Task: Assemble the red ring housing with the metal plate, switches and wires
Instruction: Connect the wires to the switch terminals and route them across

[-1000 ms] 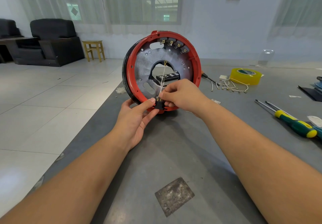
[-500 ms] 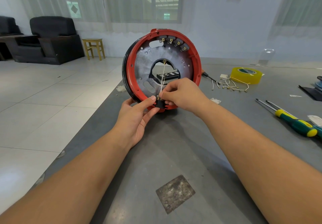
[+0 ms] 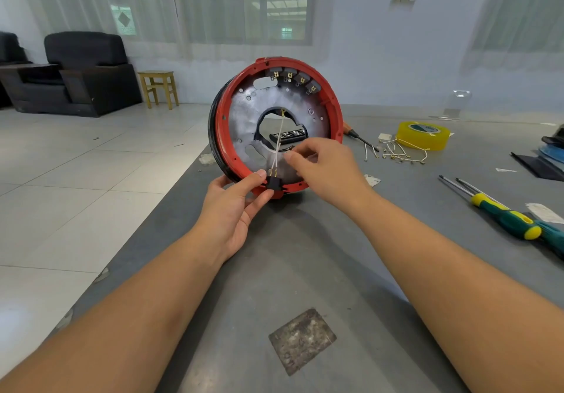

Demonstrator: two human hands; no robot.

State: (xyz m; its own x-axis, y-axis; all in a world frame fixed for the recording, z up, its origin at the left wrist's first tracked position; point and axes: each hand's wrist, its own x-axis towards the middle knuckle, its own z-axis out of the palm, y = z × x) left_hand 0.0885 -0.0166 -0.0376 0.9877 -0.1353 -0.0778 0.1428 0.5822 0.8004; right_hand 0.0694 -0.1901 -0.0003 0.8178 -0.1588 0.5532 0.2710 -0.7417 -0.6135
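The grey worktop is closest to me; on it the round red plastic ring housing stands on its edge, with the shiny metal plate inside it. The left hand has its grip pinched on the small black switch at the bottom rim; the right hand has curled fingers near the thin white wires, and I cannot tell if it holds one. I think the wiring step is on; next, a careful push onto a pin. Farther off lie more loose wires.

No legible text anywhere. Yellow tape roll carries a printed core label, too blurred to read. Black strip behind the ring: white markings, unreadable.
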